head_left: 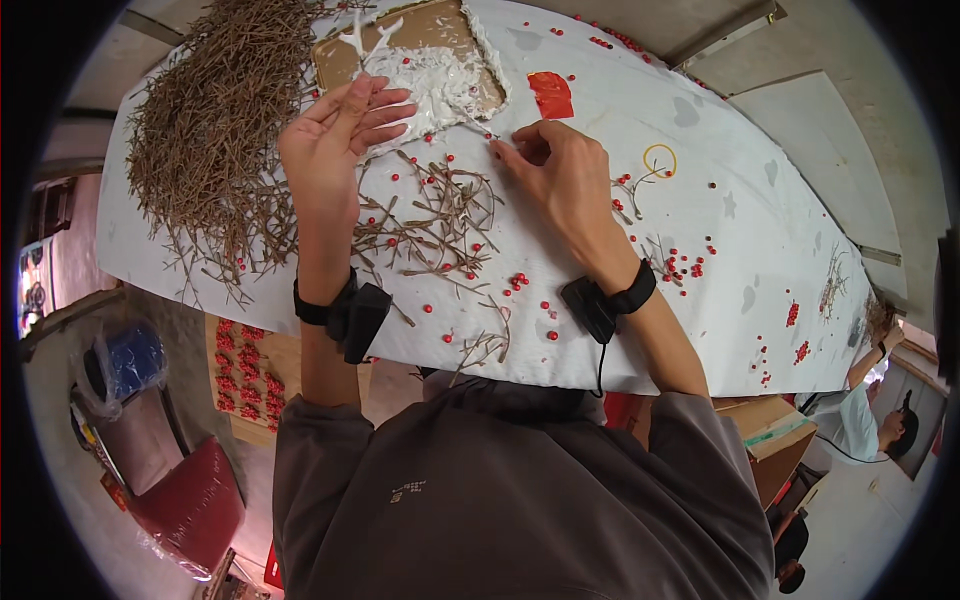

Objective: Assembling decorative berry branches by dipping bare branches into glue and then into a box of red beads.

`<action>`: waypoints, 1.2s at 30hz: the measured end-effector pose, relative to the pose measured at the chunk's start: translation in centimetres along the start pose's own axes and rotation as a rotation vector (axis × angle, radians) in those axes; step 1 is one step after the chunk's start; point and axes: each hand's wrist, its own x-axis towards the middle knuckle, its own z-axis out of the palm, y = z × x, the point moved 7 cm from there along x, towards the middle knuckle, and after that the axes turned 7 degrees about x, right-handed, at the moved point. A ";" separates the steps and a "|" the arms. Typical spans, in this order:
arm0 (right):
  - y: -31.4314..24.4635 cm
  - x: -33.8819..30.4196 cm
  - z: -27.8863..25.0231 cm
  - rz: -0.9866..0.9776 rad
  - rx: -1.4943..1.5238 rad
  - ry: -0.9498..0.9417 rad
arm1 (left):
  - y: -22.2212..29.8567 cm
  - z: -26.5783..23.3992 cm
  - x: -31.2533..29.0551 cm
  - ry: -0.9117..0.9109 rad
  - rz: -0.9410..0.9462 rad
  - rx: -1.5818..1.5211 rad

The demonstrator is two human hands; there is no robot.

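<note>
My left hand [335, 135] pinches a forked twig [368, 45] between thumb and index finger, its other fingers spread. White paste coats the twig's forked tips. Below those tips lies a brown tray [425, 35] smeared with thick white paste [440, 80]. My right hand [562, 170] is closed at the tray's near right corner, thumb and index finger together beside a small red berry [488, 136] and a thin pale stem. Whether the fingers grip that stem is too small to tell. Loose brown twigs [430, 220] and scattered berries lie between my forearms.
A large heap of brown twigs [215, 130] covers the table's left end. A red paper piece [551, 95], a yellow ring [660, 160] and berry clusters [685, 265] lie to the right. Finished-looking red bunches [245, 370] rest on cardboard below. Another person [860, 425] sits at the far right.
</note>
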 end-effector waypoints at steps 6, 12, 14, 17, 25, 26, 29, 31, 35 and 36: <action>0.2 -2.4 -8.0 -0.073 -0.115 0.088 | 0.4 -2.0 -0.4 0.061 0.046 0.013; 5.3 -3.2 -11.6 -0.078 -0.402 0.021 | 0.6 -1.4 -0.3 0.058 0.077 0.008; 5.6 -3.1 -11.8 -0.030 -0.296 0.001 | 0.4 -1.6 -0.2 0.065 0.084 0.007; 4.8 -2.7 -12.2 0.015 -0.241 -0.037 | 0.4 -1.9 -0.3 0.075 0.102 0.008; 5.0 -2.6 -14.5 -0.030 -0.376 -0.195 | 0.2 -2.3 -0.2 0.080 0.094 0.014; 5.2 -2.5 -14.9 -0.036 -0.411 -0.237 | 0.2 -2.2 -0.2 0.071 0.087 0.010; 4.1 -1.4 -16.0 -0.033 -0.506 -0.185 | 0.2 -1.8 0.0 0.049 0.074 -0.006; 2.2 0.0 -15.9 -0.020 -0.587 -0.010 | 0.4 -2.3 -0.4 0.052 0.085 0.015; 0.3 2.0 -7.6 -0.253 -0.014 -0.095 | 0.3 -2.0 -0.2 0.050 0.079 0.013; 0.0 2.3 -5.1 -0.239 -0.020 -0.112 | 0.2 -2.1 -0.1 0.058 0.071 0.018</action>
